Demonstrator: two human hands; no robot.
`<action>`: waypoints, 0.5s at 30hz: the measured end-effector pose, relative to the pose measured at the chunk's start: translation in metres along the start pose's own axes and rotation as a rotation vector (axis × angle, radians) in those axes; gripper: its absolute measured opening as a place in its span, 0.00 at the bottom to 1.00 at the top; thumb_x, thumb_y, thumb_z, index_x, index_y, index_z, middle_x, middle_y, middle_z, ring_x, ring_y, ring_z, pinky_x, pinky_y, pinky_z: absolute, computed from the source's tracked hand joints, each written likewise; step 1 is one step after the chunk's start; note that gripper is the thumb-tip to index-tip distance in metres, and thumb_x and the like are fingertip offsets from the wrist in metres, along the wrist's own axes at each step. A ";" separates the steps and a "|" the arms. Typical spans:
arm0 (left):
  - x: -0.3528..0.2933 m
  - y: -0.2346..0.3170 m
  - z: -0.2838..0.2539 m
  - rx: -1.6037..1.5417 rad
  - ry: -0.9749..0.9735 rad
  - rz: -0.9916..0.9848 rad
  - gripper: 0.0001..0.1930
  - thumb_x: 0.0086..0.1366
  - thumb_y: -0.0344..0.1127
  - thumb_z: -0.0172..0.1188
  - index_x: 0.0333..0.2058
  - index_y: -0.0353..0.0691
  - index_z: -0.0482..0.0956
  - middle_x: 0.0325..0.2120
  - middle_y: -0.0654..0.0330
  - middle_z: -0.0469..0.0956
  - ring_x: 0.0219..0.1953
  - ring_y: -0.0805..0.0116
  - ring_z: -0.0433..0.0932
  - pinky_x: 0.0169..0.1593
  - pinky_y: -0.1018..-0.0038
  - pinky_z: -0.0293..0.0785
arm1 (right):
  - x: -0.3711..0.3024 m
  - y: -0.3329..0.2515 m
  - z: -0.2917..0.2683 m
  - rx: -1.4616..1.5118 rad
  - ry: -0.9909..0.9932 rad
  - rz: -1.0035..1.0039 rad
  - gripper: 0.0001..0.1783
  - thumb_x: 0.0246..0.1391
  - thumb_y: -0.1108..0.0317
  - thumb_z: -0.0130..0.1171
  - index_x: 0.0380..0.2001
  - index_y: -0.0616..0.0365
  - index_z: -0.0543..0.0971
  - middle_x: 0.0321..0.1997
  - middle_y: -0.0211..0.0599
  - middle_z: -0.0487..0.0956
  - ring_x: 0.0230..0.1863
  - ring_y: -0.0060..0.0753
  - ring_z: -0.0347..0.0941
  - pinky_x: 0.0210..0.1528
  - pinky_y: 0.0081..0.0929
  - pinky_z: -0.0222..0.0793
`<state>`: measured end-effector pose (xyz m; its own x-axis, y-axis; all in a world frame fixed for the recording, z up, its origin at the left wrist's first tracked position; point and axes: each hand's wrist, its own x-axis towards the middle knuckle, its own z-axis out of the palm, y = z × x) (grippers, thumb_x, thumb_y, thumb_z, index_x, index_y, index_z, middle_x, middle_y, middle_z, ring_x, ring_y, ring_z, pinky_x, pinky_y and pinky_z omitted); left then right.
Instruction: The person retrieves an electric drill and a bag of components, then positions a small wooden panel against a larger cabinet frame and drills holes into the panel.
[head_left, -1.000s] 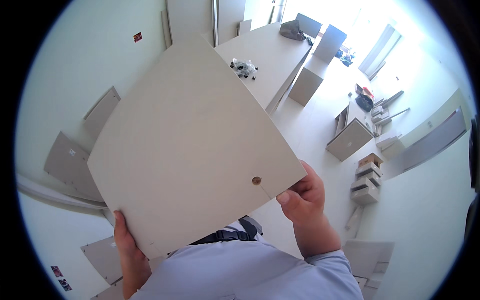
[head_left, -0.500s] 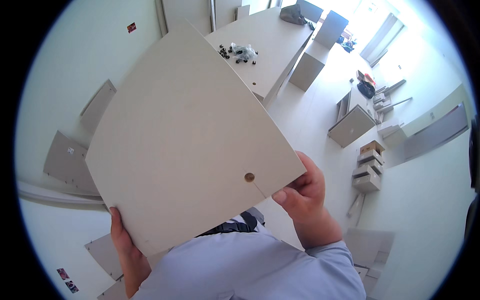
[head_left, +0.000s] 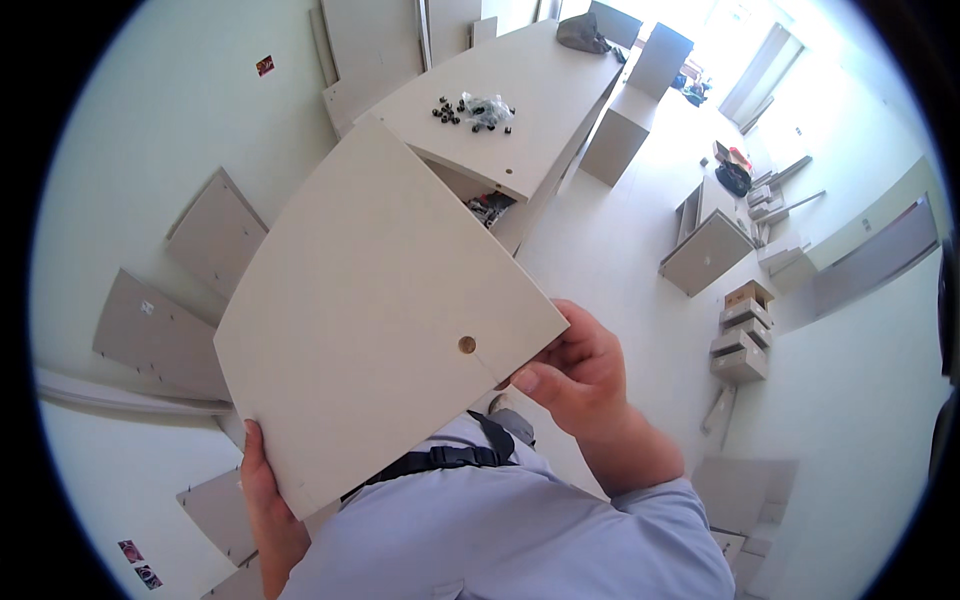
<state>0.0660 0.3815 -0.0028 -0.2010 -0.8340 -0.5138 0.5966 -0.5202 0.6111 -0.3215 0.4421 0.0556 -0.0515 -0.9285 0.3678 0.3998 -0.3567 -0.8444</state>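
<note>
A pale beige furniture panel (head_left: 370,300) is held up in front of me, tilted, its broad face toward me. Near its right corner that face has a round drilled hole (head_left: 467,345). My right hand (head_left: 580,375) is closed on the right corner, thumb along the near edge and fingers behind. At the lower left edge my left hand (head_left: 268,490) grips the panel, most of its fingers hidden behind the board. Beyond the panel's far edge stands a beige table-like unit (head_left: 520,75) with small dark round fittings (head_left: 447,112) and a clear plastic bag (head_left: 487,108) on top.
Panels (head_left: 215,230) lean against the left wall. A dark bag (head_left: 583,33) lies on the unit's far end. To the right are a beige cabinet (head_left: 708,250), stacked boxes (head_left: 740,345) and loose boards (head_left: 785,205). Some hardware (head_left: 488,208) shows in the opening below the unit's top.
The panel has dropped lower and closer to me, uncovering more of the unit and the opening under its top. My right hand has shifted left with it; both hands keep their grip.
</note>
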 end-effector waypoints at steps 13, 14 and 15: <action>0.005 -0.033 -0.009 -0.029 0.056 0.131 0.35 0.81 0.59 0.44 0.72 0.37 0.62 0.68 0.49 0.71 0.67 0.51 0.74 0.67 0.54 0.75 | 0.040 0.027 -0.040 -0.089 -0.019 0.251 0.25 0.65 0.74 0.67 0.62 0.69 0.74 0.50 0.39 0.84 0.49 0.29 0.82 0.52 0.31 0.81; 0.008 -0.037 -0.007 -0.037 0.066 0.147 0.34 0.81 0.59 0.45 0.72 0.37 0.62 0.68 0.49 0.71 0.67 0.51 0.74 0.67 0.55 0.74 | 0.050 0.026 -0.055 -0.157 -0.075 0.286 0.25 0.65 0.73 0.68 0.63 0.68 0.75 0.49 0.36 0.84 0.48 0.25 0.81 0.52 0.27 0.80; 0.008 -0.040 -0.005 -0.048 0.080 0.171 0.34 0.81 0.58 0.45 0.72 0.37 0.62 0.68 0.49 0.71 0.67 0.51 0.74 0.68 0.55 0.74 | 0.063 0.025 -0.069 -0.223 -0.141 0.319 0.25 0.65 0.73 0.68 0.63 0.66 0.76 0.49 0.33 0.85 0.47 0.21 0.80 0.52 0.24 0.78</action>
<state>0.0440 0.3966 -0.0341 -0.0325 -0.8911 -0.4526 0.6537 -0.3615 0.6648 -0.3782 0.3672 0.0303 0.1748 -0.9784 0.1103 0.1662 -0.0811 -0.9828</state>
